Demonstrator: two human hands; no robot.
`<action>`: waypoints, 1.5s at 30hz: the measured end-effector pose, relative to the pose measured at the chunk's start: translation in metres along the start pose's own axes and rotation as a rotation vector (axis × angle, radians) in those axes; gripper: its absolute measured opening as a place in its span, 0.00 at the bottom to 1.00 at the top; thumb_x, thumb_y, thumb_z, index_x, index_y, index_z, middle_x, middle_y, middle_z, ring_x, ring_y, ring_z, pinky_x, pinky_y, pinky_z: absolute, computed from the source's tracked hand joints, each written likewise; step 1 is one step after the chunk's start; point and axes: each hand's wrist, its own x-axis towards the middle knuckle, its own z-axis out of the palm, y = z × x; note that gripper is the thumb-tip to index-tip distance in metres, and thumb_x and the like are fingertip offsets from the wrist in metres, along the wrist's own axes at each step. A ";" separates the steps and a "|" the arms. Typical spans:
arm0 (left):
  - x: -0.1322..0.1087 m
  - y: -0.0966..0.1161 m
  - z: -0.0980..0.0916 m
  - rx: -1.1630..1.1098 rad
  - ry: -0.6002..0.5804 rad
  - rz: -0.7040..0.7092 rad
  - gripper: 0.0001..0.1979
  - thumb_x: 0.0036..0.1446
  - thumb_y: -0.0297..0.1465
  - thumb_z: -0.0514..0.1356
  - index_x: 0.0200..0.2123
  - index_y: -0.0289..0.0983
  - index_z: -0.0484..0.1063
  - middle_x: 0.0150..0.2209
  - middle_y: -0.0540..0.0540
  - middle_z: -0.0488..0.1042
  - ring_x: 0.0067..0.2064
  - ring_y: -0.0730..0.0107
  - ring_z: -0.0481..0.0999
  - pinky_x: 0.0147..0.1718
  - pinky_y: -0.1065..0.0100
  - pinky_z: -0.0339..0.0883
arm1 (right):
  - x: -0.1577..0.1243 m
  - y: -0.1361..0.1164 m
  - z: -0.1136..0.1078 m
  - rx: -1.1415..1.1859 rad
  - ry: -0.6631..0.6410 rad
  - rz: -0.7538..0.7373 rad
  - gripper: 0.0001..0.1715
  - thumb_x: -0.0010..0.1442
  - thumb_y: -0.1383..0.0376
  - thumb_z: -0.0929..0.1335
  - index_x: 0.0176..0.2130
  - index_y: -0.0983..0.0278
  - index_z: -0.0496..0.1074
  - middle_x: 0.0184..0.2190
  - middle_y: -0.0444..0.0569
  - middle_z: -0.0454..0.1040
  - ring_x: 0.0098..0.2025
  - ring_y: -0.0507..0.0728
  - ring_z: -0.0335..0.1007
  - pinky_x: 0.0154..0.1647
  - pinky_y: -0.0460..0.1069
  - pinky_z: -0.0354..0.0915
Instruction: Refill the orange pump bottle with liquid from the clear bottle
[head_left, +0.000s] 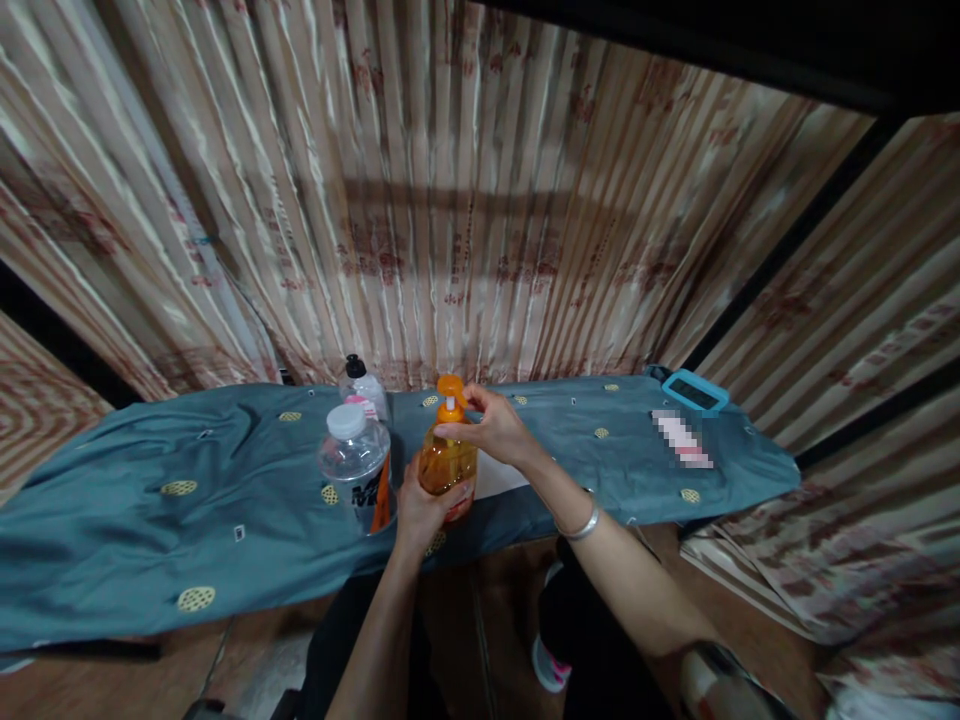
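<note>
An amber pump bottle [439, 462] with an orange pump head [451, 384] stands upright near the front edge of the cloth-covered surface. My left hand [421, 512] is wrapped round its lower body. At the top, my right hand [496, 425] grips the pump, thumb at the collar and fingers by the head; the exact finger contact is partly hidden. Left of my left hand is a large clear plastic bottle [337, 462] with a white cap and a black-and-orange label. Behind it stands a smaller clear bottle [375, 392] with a black top.
A blue-green patterned cloth [262, 480] covers the long narrow surface. Partly behind my right wrist lies a white sheet [496, 478]. At the right are a blue-framed device [697, 393] and a blurred-out flat item [681, 440]. Pleated curtains [465, 200] hang behind; a dark pole [795, 240] slants at right.
</note>
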 end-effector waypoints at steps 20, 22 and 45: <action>-0.002 0.002 0.001 0.010 0.013 -0.042 0.43 0.39 0.39 0.84 0.60 0.40 0.78 0.55 0.38 0.88 0.59 0.42 0.90 0.64 0.44 0.82 | -0.004 -0.009 0.001 -0.068 -0.019 0.014 0.51 0.33 0.37 0.91 0.46 0.56 0.77 0.58 0.58 0.87 0.68 0.74 0.81 0.76 0.65 0.67; -0.001 0.002 0.001 0.020 0.015 -0.037 0.41 0.39 0.39 0.84 0.57 0.41 0.79 0.53 0.38 0.88 0.58 0.41 0.90 0.64 0.43 0.83 | -0.004 -0.009 0.002 -0.177 0.101 -0.004 0.49 0.32 0.33 0.89 0.40 0.55 0.75 0.51 0.56 0.87 0.61 0.75 0.83 0.72 0.67 0.70; -0.001 -0.005 0.004 -0.016 -0.007 -0.021 0.42 0.38 0.42 0.83 0.58 0.41 0.79 0.53 0.39 0.87 0.56 0.42 0.89 0.62 0.44 0.82 | -0.011 -0.015 -0.002 -0.131 0.013 0.025 0.49 0.33 0.31 0.87 0.41 0.54 0.73 0.54 0.59 0.85 0.63 0.75 0.80 0.74 0.67 0.66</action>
